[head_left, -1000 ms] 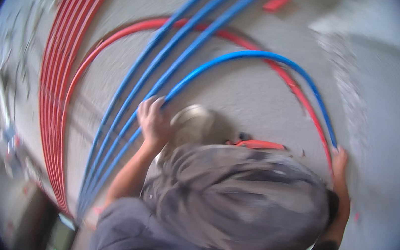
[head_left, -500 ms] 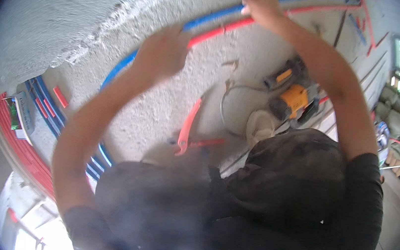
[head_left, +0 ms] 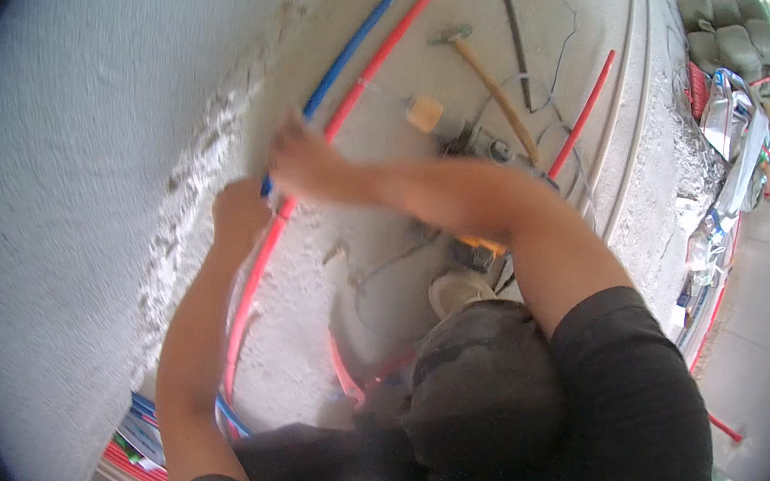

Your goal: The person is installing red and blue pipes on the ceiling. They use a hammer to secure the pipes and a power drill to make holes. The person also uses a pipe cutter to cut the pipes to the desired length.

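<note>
A long blue pipe [head_left: 364,31] runs along the floor near the base of the wall, with a red pipe [head_left: 346,106] beside it. My left hand [head_left: 243,207] is closed round the blue pipe, close to the rough wall edge. Just beyond it, my right hand [head_left: 310,164] is closed on the same pipe, its fingers somewhat blurred. The two hands are almost touching, and they cover a short stretch of the blue pipe. The red pipe passes beneath my right hand. Red-handled pipe cutters [head_left: 345,370] lie on the floor near my knees.
A hammer [head_left: 499,96] with a wooden handle lies right of the pipes, beside a yellow and black power tool [head_left: 477,254] partly behind my right arm. A loose red pipe piece [head_left: 583,116] and a dark rod [head_left: 516,35] lie farther right. Plastic bags [head_left: 729,119] lie at far right.
The view has turned, so the pipes now run more upright in it. My hands, far apart on the blue pipe before, are now close together.
</note>
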A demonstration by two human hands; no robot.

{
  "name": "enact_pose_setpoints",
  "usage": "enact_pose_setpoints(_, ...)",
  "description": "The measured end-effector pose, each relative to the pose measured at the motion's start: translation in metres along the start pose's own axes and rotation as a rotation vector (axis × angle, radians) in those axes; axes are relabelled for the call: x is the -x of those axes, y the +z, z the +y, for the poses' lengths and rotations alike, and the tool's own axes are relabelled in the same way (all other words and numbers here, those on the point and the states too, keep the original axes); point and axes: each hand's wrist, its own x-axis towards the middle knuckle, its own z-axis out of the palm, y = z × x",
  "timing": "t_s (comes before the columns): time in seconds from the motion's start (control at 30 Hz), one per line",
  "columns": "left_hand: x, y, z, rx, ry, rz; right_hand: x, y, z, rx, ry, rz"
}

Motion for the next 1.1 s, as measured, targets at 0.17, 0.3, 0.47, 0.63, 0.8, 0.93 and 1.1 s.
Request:
enact_pose_setpoints(0.17,-0.003,-0.009,-0.001,0.0,0.014,0.014,0.088,-0.008,-0.094,-0.603,-0.242,-0.257)
enact_pose_setpoints(0.3,-0.011,-0.014,-0.001,-0.085,-0.021,-0.06,0.137,0.003,-0.146,-0.765,-0.414,0.096)
enact_pose_setpoints(0.47,-0.032,-0.018,0.003,-0.206,-0.029,-0.144,0.137,0.03,-0.196,-0.777,-0.664,0.008)
enact_pose_setpoints(0.63,-0.034,-0.023,0.009,-0.179,-0.116,-0.277,0.135,0.013,-0.203,-0.872,-0.613,-0.118)
enact_pose_setpoints(0.8,-0.027,-0.029,0.017,-0.185,-0.082,-0.267,0.114,-0.084,-0.118,-1.013,-0.373,-0.136)
enact_pose_setpoints(0.93,-0.03,-0.027,0.018,-0.22,-0.053,-0.307,0.143,-0.158,0.013,-1.231,0.073,-0.348)
enact_pose_setpoints(1.1,-0.037,-0.033,0.026,-0.277,-0.127,-0.398,0.228,-0.219,0.171,-0.979,0.374,-0.065)
